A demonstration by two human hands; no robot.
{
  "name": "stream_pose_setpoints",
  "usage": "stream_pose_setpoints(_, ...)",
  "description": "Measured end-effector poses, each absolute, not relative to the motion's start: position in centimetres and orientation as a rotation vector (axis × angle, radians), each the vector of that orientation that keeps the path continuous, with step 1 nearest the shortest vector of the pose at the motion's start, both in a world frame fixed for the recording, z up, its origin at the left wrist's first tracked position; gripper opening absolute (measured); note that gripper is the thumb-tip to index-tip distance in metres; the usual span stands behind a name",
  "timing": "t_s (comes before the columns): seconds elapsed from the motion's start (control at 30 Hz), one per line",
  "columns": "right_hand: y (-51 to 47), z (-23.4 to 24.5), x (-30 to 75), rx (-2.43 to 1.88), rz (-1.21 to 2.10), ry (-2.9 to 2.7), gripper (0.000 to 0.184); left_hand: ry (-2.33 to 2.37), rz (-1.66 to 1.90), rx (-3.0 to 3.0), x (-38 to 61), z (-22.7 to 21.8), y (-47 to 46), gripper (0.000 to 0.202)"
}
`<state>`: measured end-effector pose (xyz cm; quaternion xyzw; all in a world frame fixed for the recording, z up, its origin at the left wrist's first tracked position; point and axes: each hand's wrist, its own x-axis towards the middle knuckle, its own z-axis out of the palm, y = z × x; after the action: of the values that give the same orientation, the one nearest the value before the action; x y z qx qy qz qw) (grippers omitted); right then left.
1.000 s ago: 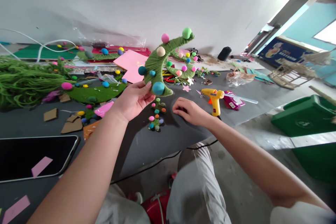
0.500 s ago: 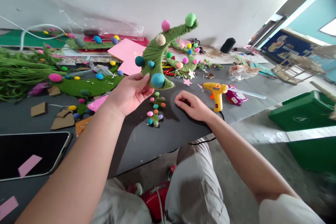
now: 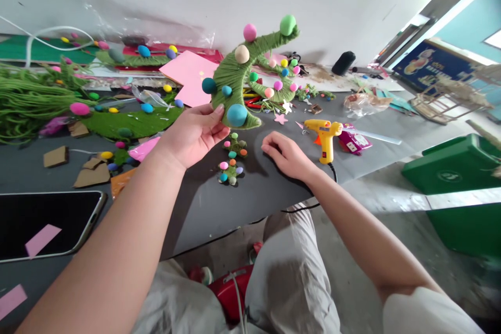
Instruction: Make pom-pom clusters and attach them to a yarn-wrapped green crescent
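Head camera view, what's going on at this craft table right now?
A person sits at a dark table strewn with craft bits. Their left hand holds a green yarn-wrapped crescent dotted with pom-poms, raised above the tabletop. Their right hand rests palm down on the table, just short of a yellow glue gun standing there. Two small pom-pom clusters lie between the hands.

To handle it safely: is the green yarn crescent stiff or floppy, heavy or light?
Probably stiff: the green yarn crescent, held only at its base by the left hand, stands up without drooping. Likely light: fingers alone carry it. Its balls might come off if squeezed.
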<state>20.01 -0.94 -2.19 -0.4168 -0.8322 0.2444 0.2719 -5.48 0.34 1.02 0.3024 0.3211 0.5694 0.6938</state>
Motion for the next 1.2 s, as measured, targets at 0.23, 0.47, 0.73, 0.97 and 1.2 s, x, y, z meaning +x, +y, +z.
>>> stream_pose_setpoints(0.23, -0.2, -3.1, 20.8, -1.067, 0.942, -1.812, 0.024, 0.699, 1.208, 0.786, -5.7, 0.6, 0.7, 0.009)
stream_pose_setpoints(0.47, -0.4, -3.0, 21.0, -1.117, 0.766, -1.763, 0.016, 0.738, 1.211, 0.734, -5.6, 0.9, 0.5, 0.010)
stream_pose_setpoints(0.73, -1.8, -3.0, 20.7, -1.093, 0.105, -2.378, 0.031, 0.791, 1.210, 0.662, -5.3, 1.8, 0.1, 0.018)
stream_pose_setpoints(0.97, -1.5, -2.7, 21.0, -1.021, 0.438, -2.129, 0.019, 0.769, 1.223, 0.682, -5.4, 1.5, 0.2, 0.013)
stream_pose_setpoints(1.2, -1.2, -2.3, 21.4, -1.094, 0.862, -1.771, 0.015, 0.752, 1.218, 0.695, -5.4, 1.5, 0.2, 0.010)
